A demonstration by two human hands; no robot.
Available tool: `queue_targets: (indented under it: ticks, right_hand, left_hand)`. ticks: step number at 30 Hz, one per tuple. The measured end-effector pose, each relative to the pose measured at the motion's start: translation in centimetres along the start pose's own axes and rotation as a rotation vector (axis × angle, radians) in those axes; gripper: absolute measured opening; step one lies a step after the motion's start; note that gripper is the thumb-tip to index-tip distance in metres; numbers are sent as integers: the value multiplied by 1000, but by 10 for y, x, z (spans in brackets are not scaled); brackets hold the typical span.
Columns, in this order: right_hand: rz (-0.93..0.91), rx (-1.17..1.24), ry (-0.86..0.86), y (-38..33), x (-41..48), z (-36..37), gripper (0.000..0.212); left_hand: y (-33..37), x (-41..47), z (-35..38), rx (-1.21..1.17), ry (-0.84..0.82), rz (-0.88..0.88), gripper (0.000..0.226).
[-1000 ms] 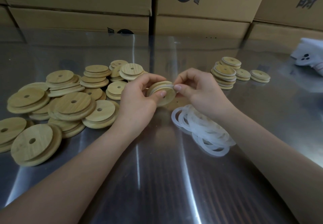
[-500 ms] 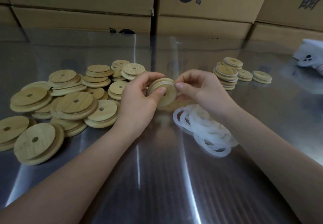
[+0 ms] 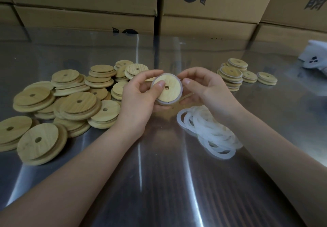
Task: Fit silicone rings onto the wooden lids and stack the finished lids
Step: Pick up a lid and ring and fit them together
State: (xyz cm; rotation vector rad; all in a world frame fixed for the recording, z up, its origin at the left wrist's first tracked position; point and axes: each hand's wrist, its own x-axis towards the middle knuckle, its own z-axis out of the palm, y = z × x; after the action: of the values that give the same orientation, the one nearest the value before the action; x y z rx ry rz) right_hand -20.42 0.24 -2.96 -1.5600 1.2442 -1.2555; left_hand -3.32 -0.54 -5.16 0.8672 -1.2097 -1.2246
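Above the bench (image 3: 159, 182), at centre: a wooden lid (image 3: 170, 92) is held off the surface, with a silicone ring (image 3: 166, 103) seen around its rim.
Left hand (image 3: 139, 101): the lid is gripped, the thumb pressed on its face beside the hole.
Right hand (image 3: 207, 88): the lid's right edge is pinched at the ring.
Step in hand: the ring is judged nearly seated.
Next move: the ring should be checked all round, then the lid set squarely on the finished stacks (image 3: 231, 76) at right.
Supplies: bare lids (image 3: 70, 102) are piled at left; loose rings (image 3: 208, 131) lie below the right wrist.
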Motion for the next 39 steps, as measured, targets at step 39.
queue_targets:
  ticks: [39]
  right_hand:
    - [-396, -610, 192, 10, 4, -9, 51]
  left_hand:
    - [-1, 2, 4, -77, -73, -224, 19]
